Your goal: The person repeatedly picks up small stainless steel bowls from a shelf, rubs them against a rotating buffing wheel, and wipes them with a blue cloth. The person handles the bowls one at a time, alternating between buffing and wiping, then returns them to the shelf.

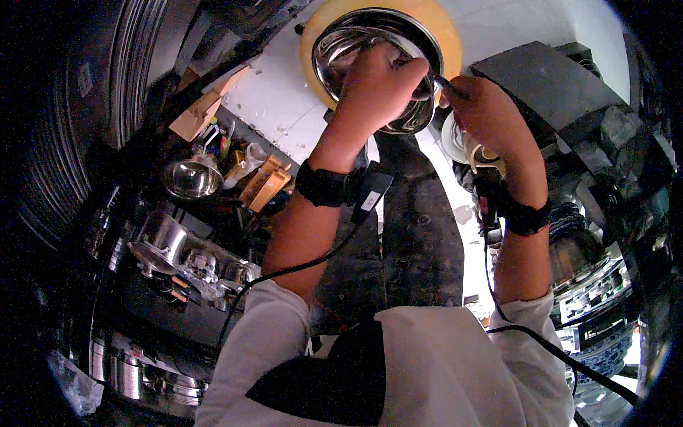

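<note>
A shiny round steel pan (334, 53) is held tilted at the top centre, over a round yellow surface (452, 43). My left hand (384, 82) reaches over the pan's inside with its fingers curled. A small dark bit shows by its thumb, but what it grips is hidden. At the pan's right edge, my right hand (487, 110) is closed around a dark, handle-like piece joined to the rim. Most of that piece is covered by the fingers. Both wrists wear black bands with cables.
To the left are a steel bowl (192, 178), wooden blocks (265, 181) and a cardboard piece (199, 117). Steel pots (160, 242) stand lower on a shelf. On the right are a dark box (530, 78) and a blue-and-white patterned bowl stack (605, 356).
</note>
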The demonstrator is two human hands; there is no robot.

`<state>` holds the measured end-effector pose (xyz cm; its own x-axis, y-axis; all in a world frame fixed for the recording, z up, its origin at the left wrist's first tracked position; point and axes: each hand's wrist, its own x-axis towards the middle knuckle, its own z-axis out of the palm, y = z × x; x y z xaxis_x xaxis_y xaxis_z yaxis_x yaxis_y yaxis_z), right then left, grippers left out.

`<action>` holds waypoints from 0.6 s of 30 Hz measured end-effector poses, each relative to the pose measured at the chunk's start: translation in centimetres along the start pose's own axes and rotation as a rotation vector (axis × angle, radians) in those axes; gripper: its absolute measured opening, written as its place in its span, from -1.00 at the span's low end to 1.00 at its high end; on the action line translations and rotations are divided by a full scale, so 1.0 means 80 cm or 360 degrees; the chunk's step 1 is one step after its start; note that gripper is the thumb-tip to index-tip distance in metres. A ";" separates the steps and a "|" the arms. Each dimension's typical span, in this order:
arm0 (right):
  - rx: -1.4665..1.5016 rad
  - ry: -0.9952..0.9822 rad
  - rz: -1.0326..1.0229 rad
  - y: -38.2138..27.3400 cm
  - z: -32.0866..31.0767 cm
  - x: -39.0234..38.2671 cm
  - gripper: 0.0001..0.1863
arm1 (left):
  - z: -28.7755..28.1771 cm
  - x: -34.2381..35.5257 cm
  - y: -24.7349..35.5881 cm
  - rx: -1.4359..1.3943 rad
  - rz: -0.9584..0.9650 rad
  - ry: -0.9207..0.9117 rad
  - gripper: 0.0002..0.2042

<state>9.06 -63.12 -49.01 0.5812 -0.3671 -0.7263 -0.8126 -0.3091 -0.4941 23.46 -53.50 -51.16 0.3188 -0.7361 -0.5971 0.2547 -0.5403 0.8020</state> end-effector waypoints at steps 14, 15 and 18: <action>0.0773 0.0778 0.0097 0.038 0.038 0.002 -0.73 | 0.034 0.062 0.010 0.0957 0.0110 -0.0149 -0.71; 0.0759 0.0804 0.0103 0.040 0.041 0.005 -0.74 | 0.035 0.066 -0.001 0.0952 0.0182 -0.0094 -0.72; 0.0722 0.0887 0.0034 0.044 0.046 0.018 -0.76 | 0.037 0.077 -0.030 0.0913 0.0600 0.0158 -0.79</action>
<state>6.86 -61.47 -53.54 0.4021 -0.7998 -0.4456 -0.6914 0.0538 -0.7205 22.14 -57.94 -56.71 0.3797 -0.8900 -0.2526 -0.4043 -0.4053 0.8199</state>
